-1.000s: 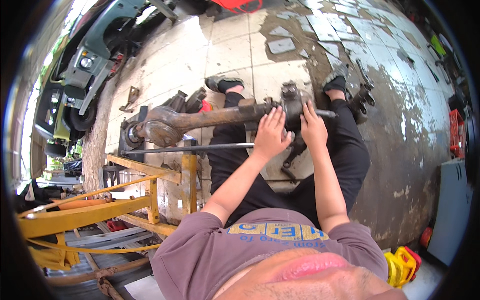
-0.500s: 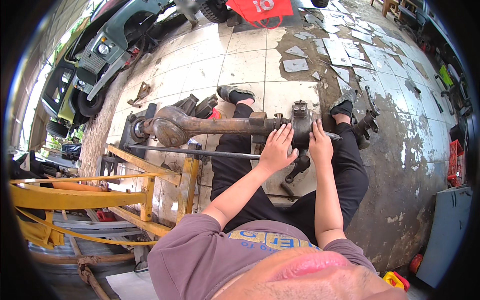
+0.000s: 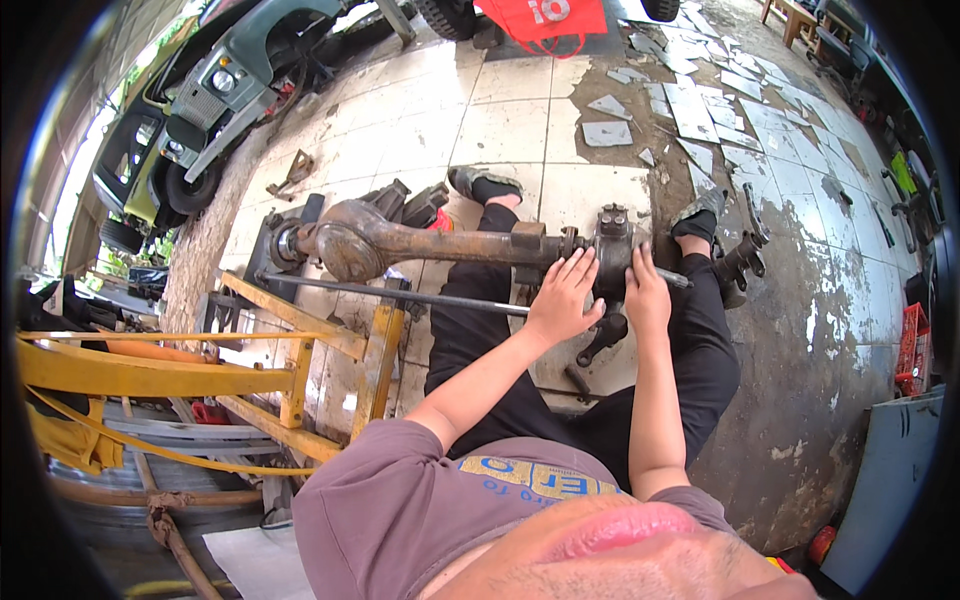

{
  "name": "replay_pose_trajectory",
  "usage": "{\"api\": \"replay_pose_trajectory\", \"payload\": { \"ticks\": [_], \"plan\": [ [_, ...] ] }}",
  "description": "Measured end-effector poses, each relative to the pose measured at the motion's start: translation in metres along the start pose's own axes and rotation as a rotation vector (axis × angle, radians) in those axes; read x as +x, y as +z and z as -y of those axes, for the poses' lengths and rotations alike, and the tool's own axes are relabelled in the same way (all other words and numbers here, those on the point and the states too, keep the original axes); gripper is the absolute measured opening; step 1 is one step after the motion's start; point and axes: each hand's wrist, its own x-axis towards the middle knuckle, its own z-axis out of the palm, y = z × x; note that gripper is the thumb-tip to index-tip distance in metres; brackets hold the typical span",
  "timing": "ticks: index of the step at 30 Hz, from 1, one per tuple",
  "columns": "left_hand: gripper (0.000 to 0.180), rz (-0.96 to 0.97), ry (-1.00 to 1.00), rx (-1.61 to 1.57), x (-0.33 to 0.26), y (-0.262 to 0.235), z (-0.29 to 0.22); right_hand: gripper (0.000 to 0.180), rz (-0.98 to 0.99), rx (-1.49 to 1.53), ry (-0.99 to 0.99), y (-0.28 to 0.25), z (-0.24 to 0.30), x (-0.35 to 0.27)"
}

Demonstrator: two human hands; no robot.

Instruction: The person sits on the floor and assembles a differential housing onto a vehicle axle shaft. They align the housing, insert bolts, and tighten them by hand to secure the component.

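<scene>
A long rusty vehicle axle housing lies crosswise in front of me, its round bulge toward the left. At its right end sits a dark steering knuckle housing, with a shaft stub poking out to the right. My left hand lies on the near left side of the knuckle housing, fingers stretched out and pointing away from me. On its right side rests my right hand, fingers extended flat against the metal. Below the knuckle housing hangs a dark lever arm. The undersides of both palms are hidden.
A long metal rod runs along the axle's near side. Yellow metal frames stand at the left. Beyond the axle are tiles, some broken, and a red bag. Another metal arm assembly lies past my right leg. Parked vehicles stand far left.
The whole view has shifted slightly, so the scene sits a little farther right. Both hands stay on the knuckle housing with almost the same flat fingers.
</scene>
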Motion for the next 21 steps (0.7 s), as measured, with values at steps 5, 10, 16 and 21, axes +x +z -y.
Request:
{"api": "replay_pose_trajectory", "payload": {
  "ticks": [5,10,16,21],
  "plan": [
    [0.075,-0.013,-0.008,0.003,-0.003,0.0,0.002,0.047,0.091,-0.021,0.073,0.003,0.005,-0.023],
    [0.075,-0.028,0.003,0.018,-0.001,0.0,0.002,0.047,0.034,-0.033,0.041,-0.002,0.002,-0.004],
    [0.075,-0.016,0.008,0.003,-0.005,0.001,0.0,0.046,0.003,-0.041,-0.02,0.002,0.0,-0.012],
    [0.074,-0.027,-0.004,-0.005,-0.007,0.001,-0.002,0.046,0.082,-0.088,0.048,-0.003,0.002,-0.02]
  ]
}}
